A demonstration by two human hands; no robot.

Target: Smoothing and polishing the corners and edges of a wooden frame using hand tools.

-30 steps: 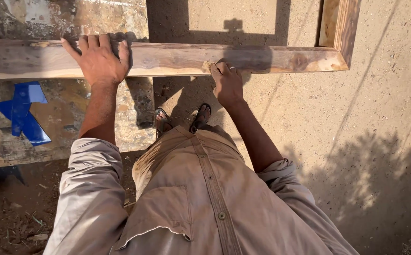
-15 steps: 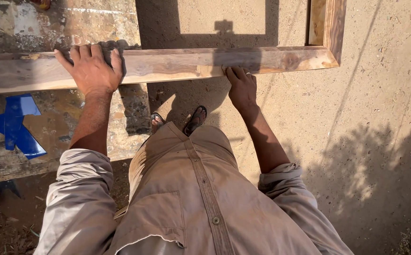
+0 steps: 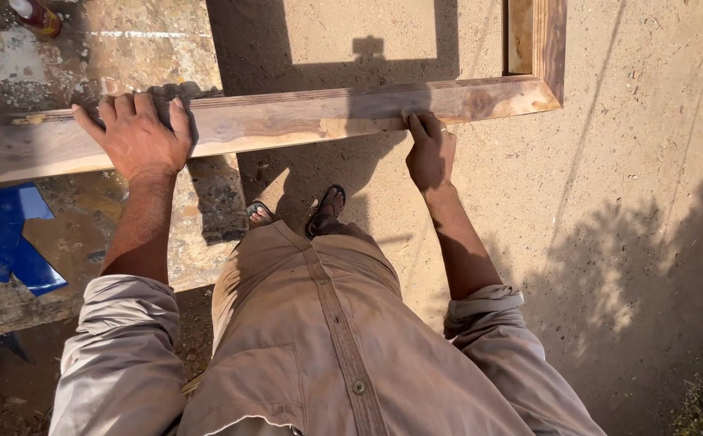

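A wooden frame (image 3: 303, 121) lies across the view, its near rail running from the left edge to a mitred corner at the upper right. My left hand (image 3: 137, 137) rests palm-down on top of that rail, fingers curled over its far edge above a dark cloth or pad. My right hand (image 3: 430, 152) grips the rail's near edge from below, fingers pressed against the wood. The frame's left part sits on a worn work table (image 3: 125, 56); its right part hangs over sandy ground.
A blue shape (image 3: 8, 242) lies on the stained table at the left. A red and white can (image 3: 36, 16) stands at the table's far corner. My sandalled feet (image 3: 327, 208) stand on the sandy ground (image 3: 610, 202). Plant shadows fall at the right.
The view has shifted, so the frame sits lower and further right in view. My right hand slid right along the rail's near edge. My left hand kept its place on the rail.
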